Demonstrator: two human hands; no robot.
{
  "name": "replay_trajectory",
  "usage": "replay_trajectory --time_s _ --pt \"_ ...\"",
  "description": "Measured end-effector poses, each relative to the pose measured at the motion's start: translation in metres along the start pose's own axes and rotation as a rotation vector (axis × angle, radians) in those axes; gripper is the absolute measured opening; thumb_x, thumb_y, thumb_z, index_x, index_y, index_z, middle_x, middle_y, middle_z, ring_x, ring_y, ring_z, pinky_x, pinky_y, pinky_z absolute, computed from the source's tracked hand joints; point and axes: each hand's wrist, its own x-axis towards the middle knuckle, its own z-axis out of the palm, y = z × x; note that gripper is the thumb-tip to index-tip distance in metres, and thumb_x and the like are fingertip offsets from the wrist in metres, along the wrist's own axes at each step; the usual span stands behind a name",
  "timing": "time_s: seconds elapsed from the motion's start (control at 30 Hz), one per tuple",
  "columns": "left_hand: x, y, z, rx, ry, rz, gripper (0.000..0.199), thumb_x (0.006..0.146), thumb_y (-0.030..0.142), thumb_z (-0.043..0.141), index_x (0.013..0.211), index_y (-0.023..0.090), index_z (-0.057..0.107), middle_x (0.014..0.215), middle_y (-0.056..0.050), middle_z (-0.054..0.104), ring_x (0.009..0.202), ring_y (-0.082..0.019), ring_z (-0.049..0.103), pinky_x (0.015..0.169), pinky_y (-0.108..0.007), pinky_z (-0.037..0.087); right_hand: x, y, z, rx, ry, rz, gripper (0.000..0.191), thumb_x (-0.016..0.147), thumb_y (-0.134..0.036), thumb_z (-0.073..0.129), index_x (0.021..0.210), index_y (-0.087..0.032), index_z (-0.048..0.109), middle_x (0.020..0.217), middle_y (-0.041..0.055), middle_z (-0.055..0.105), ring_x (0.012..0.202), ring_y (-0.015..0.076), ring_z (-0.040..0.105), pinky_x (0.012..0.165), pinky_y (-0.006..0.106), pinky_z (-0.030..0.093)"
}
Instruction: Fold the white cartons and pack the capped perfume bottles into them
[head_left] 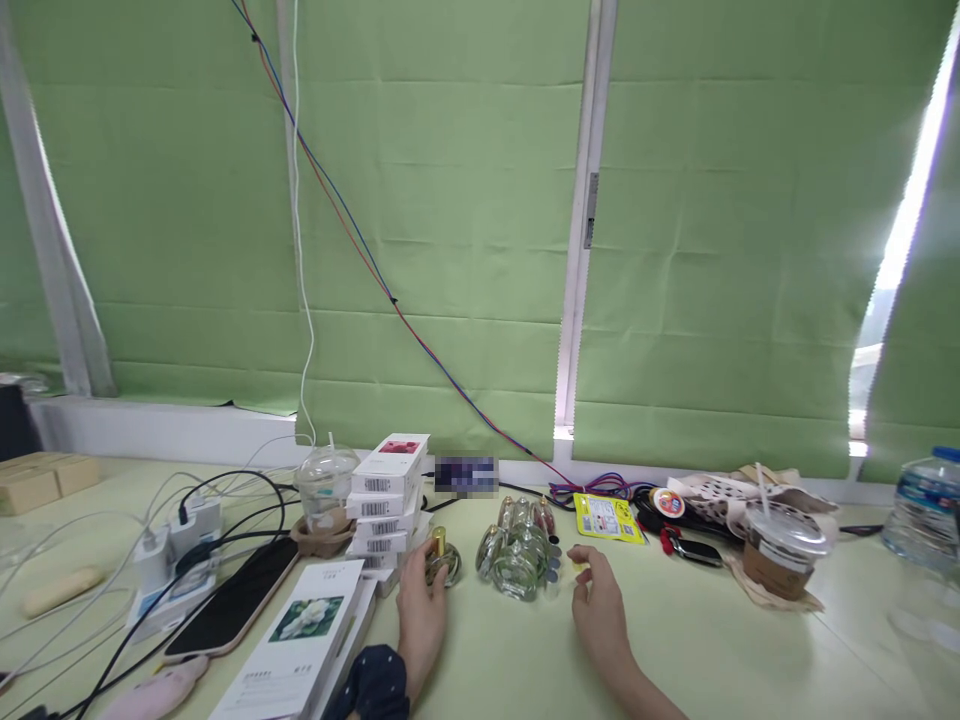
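My left hand (422, 608) is at a small round glass bottle (449, 565) with a gold cap, its fingers curled against the bottle's left side. To the right of that bottle, several glass bottles (517, 565) lie close together, with small dark discs (553, 565) along their right edge. My right hand (600, 605) hovers to the right of this group, its thumb and forefinger slightly apart near a small yellowish piece (579, 566); whether it touches the piece is unclear. Stacked white boxes (386, 500) rise just behind my left hand.
White flower-print boxes (300, 640), a phone (236, 600), a power strip (169, 590) and cables lie left. A lidded cup (326, 490) stands behind them. Toward the right are a yellow packet (609, 518), a black watch-like item (697, 552), an iced drink (784, 550) and a water bottle (926, 510).
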Motion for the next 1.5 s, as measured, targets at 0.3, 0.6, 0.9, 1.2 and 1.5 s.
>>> replay_trajectory --time_s 0.3,0.6,0.9,1.2,1.5 --pt "-0.02 0.056 -0.015 0.123 -0.074 0.204 0.044 0.086 0.014 0.04 0.13 0.021 0.045 0.134 -0.014 0.045 0.131 -0.03 0.039 0.108 -0.055 0.03 0.014 0.023 -0.001 -0.362 0.021 -0.168 0.054 0.068 -0.003 0.044 0.117 -0.018 0.06 0.129 0.0149 0.054 0.113 0.032 0.054 0.088 0.041 0.048" --pt "-0.033 0.037 -0.002 0.23 -0.578 0.332 0.059 0.086 0.001 0.03 0.141 0.02 0.04 0.148 -0.018 0.032 0.139 -0.033 0.031 0.11 -0.059 0.03 0.018 0.036 0.003 -0.46 -0.117 -0.074 0.051 0.067 0.0 0.051 0.113 -0.018 0.062 0.136 0.0161 0.053 0.116 0.0338 0.056 0.089 0.041 0.046" --pt "-0.033 0.042 -0.003 0.265 -0.645 0.314 0.062 0.084 0.003 0.035 0.144 0.021 0.038 0.144 -0.019 0.043 0.136 -0.033 0.038 0.108 -0.056 0.035 0.025 0.036 -0.001 -0.245 -0.095 -0.03 0.022 0.07 -0.006 0.048 0.082 -0.017 0.062 0.098 0.0138 0.067 0.092 0.0267 0.065 0.081 0.034 0.049" --pt "-0.031 0.058 -0.011 0.303 -0.6 0.277 0.04 0.084 0.013 0.04 0.12 0.013 0.057 0.121 -0.017 0.05 0.117 -0.032 0.053 0.099 -0.048 0.046 0.034 0.029 -0.013 0.065 -0.031 0.284 0.029 0.067 -0.024 0.063 0.046 -0.025 0.042 0.051 0.0008 0.055 0.053 0.0198 0.053 0.057 0.032 0.043" --pt "-0.028 0.055 -0.01 0.326 -0.571 0.266 0.034 0.086 0.016 0.041 0.109 0.021 0.064 0.124 -0.013 0.048 0.118 -0.032 0.051 0.098 -0.045 0.046 0.034 0.014 -0.006 0.635 -0.14 0.67 0.021 0.074 -0.03 0.066 0.065 -0.018 0.052 0.057 0.0013 0.059 0.046 0.0106 0.054 0.047 0.022 0.044"
